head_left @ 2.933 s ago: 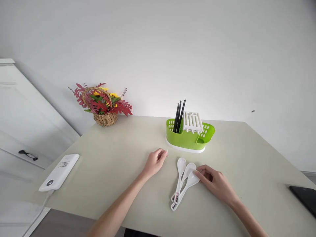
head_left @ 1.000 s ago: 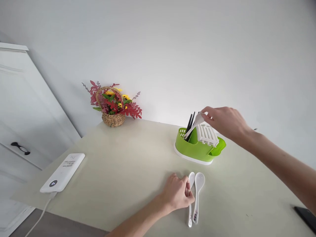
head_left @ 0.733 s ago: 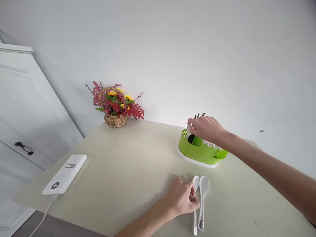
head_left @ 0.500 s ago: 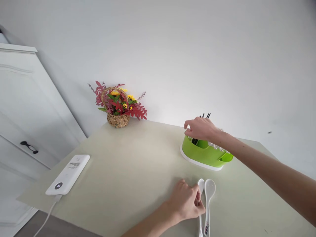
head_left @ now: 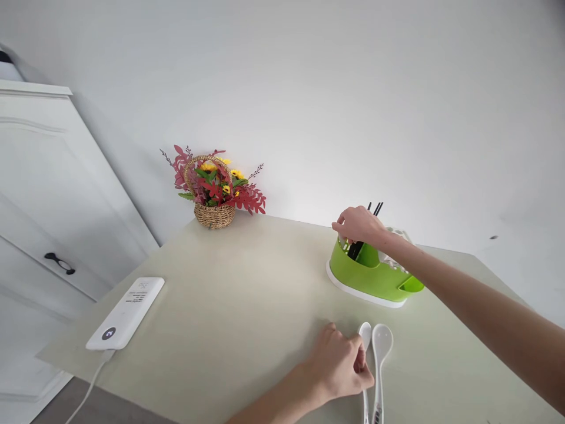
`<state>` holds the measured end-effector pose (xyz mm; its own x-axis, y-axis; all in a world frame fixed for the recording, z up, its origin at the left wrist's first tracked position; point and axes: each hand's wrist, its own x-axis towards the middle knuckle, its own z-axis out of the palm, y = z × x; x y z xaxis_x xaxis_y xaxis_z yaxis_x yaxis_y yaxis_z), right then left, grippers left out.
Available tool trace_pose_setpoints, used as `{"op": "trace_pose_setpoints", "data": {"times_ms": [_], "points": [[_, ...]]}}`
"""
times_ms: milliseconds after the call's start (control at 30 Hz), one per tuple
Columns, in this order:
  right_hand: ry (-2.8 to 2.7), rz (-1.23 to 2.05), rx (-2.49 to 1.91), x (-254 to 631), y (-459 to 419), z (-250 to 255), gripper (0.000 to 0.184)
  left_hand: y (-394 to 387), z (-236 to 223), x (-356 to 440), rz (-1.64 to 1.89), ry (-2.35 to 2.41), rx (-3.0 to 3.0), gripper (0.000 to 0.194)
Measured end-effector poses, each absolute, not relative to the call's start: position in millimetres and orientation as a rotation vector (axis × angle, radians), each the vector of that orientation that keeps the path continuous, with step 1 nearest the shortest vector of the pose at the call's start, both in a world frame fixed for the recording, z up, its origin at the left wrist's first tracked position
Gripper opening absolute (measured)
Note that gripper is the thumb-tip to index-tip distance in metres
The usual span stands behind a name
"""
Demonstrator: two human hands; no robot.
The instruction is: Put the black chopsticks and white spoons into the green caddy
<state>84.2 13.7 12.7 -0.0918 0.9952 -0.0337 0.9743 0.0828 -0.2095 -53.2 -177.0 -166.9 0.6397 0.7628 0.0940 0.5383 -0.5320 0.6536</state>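
Observation:
My left hand (head_left: 338, 365) is closed with thumb and forefinger over the handle of the smaller white spoon (head_left: 365, 333), which lies on the table. Just right of it rests a larger white spoon (head_left: 382, 340), parallel and bowl away from me. My right hand (head_left: 358, 225) is over the left end of a green utensil holder (head_left: 368, 282) with a white base. Its fingers are curled down at the rim; what they hold, if anything, is hidden. Several black chopsticks (head_left: 354, 251) stand in the holder behind and below that hand.
A wicker basket (head_left: 215, 217) of red and yellow flowers stands at the back by the wall. On the left of the table (head_left: 247, 294) lies a white power bank (head_left: 126, 312) with a cable (head_left: 90, 386). A white cabinet (head_left: 57, 176) stands beyond the left edge.
My right hand has lowered its fingers to the left end of the holder. My left hand stays at the smaller spoon. The whole view has shifted slightly.

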Motion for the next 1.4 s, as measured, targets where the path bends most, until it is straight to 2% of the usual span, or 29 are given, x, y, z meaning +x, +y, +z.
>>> {"op": "trace_pose_setpoints", "data": {"times_ms": [167,400,533,667,867,1100,1400], "points": [[-2.159,0.432,-2.006,93,14,15,0.037,-177,-164,-52,0.484,1.041,2.283,0.006],[-2.149,0.485,-1.978,101,12,10,0.034,-176,-160,-51,0.447,1.042,2.297,0.007],[-2.133,0.433,-1.981,100,12,6,0.035,-176,-160,-52,0.448,1.055,2.298,0.007],[-2.104,0.307,-1.968,99,-2,11,0.047,-176,-160,-53,0.437,1.057,2.281,0.011],[-2.189,0.187,-1.730,101,-65,17,0.034,-169,-153,-56,0.418,1.149,2.216,0.012],[-2.455,-0.002,-1.568,119,-126,-14,0.034,-158,-143,-59,0.449,1.295,2.056,0.014],[-2.652,0.256,-1.529,149,-129,-53,0.037,-154,-137,-60,0.586,1.231,1.818,0.009]]}}
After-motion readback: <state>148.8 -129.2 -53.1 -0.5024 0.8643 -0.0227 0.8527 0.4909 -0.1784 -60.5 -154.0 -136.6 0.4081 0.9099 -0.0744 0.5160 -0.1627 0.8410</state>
